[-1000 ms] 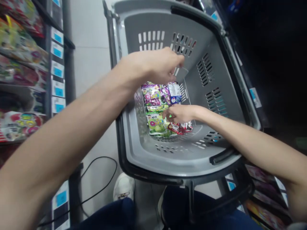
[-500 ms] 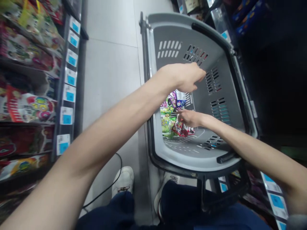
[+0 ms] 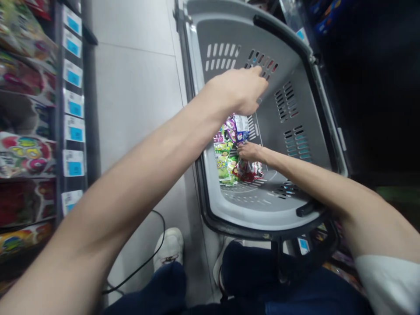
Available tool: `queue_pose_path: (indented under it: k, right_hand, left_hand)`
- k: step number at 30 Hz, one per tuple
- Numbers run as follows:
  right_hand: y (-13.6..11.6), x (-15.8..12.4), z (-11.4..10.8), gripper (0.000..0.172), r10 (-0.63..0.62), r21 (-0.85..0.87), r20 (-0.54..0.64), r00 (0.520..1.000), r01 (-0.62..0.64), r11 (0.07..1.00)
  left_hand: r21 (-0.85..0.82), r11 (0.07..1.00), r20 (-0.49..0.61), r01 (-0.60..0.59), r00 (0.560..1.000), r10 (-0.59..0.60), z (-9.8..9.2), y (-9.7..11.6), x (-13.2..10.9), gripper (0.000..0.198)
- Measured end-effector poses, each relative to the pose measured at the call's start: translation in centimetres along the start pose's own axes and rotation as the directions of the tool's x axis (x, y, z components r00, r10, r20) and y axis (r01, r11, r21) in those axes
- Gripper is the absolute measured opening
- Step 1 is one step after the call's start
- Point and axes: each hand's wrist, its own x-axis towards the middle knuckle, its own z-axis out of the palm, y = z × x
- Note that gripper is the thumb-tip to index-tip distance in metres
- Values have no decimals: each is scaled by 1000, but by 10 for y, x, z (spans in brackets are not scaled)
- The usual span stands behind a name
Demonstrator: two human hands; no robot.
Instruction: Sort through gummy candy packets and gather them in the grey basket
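Observation:
A grey shopping basket (image 3: pixel 226 210) with slotted walls stands in front of me. My left hand (image 3: pixel 247 89) hangs over its left part, fingers loosely bent and apart from the thumb, with nothing seen in it. Deep in the basket, my right hand (image 3: pixel 250 152) is among small snack bags, its fingers curled together; what lies under the fingertips is hidden. Just above those fingers is a purple and blue snack bag (image 3: pixel 241 127). To their left lies a green snack bag (image 3: pixel 225 168), and below them a red snack bag (image 3: pixel 249 170).
A shelf of bagged snacks (image 3: pixel 26 153) with blue-and-white price tags (image 3: pixel 74 131) runs along the left. More shelving and a dark area are on the right. My shoes (image 3: pixel 169 249) and a black cable (image 3: pixel 160 236) are on the pale tiled floor (image 3: pixel 138 96).
My right hand has moved slightly up and left among the bags, its extended finger now curled in. My left hand stays above the basket; the view has shifted a little.

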Motion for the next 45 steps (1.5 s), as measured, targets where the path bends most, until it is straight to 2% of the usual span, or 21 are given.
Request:
queue_pose_path:
  k: [3,6,9,13,15,18,19,21,23,25,28,30,31,33,35,38,42,45]
  right_hand:
    - [-5,0,1,25,28,-41,82,996,-25,999]
    - [-6,-1,-8,25,56,-18,122,991,-54,998]
    - [0,-4,-30,21,84,36,116,990,-89,995]
    - [23,-22,-70,23,163,211,95,982,-180,961]
    - [36,-43,-91,24,195,329,49,980,-200,923]
    - [50,-90,-118,21,237,525,-186,954,-107,844]
    - [52,-107,-126,17,272,589,-293,917,-52,806]
    - [49,-140,-137,7,383,713,-467,797,83,696]
    - [42,-165,-140,23,509,795,-541,670,209,570]
    - [32,-180,-133,39,618,834,-543,568,284,472]
    - [24,-186,-111,57,770,871,-476,424,345,349]
    - [21,-183,-97,63,848,886,-395,352,389,251]
    - [20,-181,-92,65,872,889,-356,336,411,205]
    - [16,-177,-86,64,889,888,-300,347,442,127]
    - [10,-172,-87,68,873,884,-287,395,460,82]
    - [-2,-163,-94,77,817,886,-325,476,456,87]
    - [-14,-154,-98,55,760,914,-321,565,395,93]
    - [-14,-154,-96,49,744,941,-273,610,329,75]
  left_hand:
    - [15,1000,1,-6,1000,6,-6,2,-4,39]
    - [-10,999,3,34,999,-34,-7,2,-5,40]
    - [-57,996,-13,71,997,-72,-5,1,-2,42]
    - [-93,984,13,155,988,-154,-5,2,1,40]
    - [-114,966,38,232,973,-229,-7,4,1,40]
    - [-167,934,29,315,949,-315,-12,6,0,43]
    - [-195,922,19,333,942,-336,-14,7,0,45]
    - [-276,898,-18,343,932,-362,-18,7,0,51]
    - [-376,877,-88,298,931,-354,-20,5,2,57]
    - [-455,867,-183,201,932,-312,-21,2,3,58]
    - [-495,866,-296,72,923,-246,-19,-3,6,48]
    - [-492,871,-337,16,918,-207,-19,-5,8,41]
    - [-489,872,-354,-7,915,-191,-19,-5,8,40]
    - [-490,870,-385,-47,908,-168,-20,-5,9,43]
    - [-496,865,-407,-79,901,-151,-23,-3,9,50]
    - [-498,858,-435,-127,893,-120,-25,-1,9,52]
    - [-460,878,-460,-132,881,-108,-26,2,8,41]
    - [-398,909,-479,-121,873,-93,-25,4,6,34]
